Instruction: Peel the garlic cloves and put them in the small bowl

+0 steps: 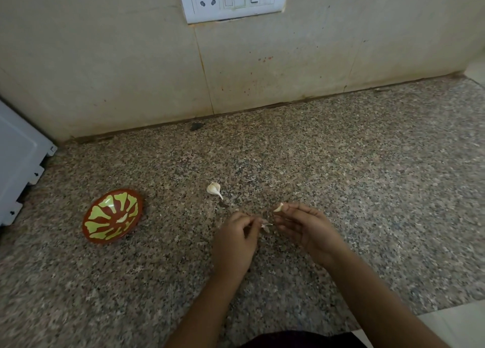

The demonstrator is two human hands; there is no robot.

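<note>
- Our right hand (301, 227) pinches a garlic clove (278, 207) in its fingertips, over the counter's (341, 164) middle.
- Our left hand (236, 238) pinches loose skin (266, 225).
- The clove is likely light, firm and slippery once bare; we'd grip its sides.
- The small bowl (101, 214) sits leftward.

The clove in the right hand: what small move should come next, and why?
Probably the left hand should drop the scrap of skin it pinches. The skin is apart from the clove held by the right hand, and a free hand can check the clove before it goes to the bowl.
</note>
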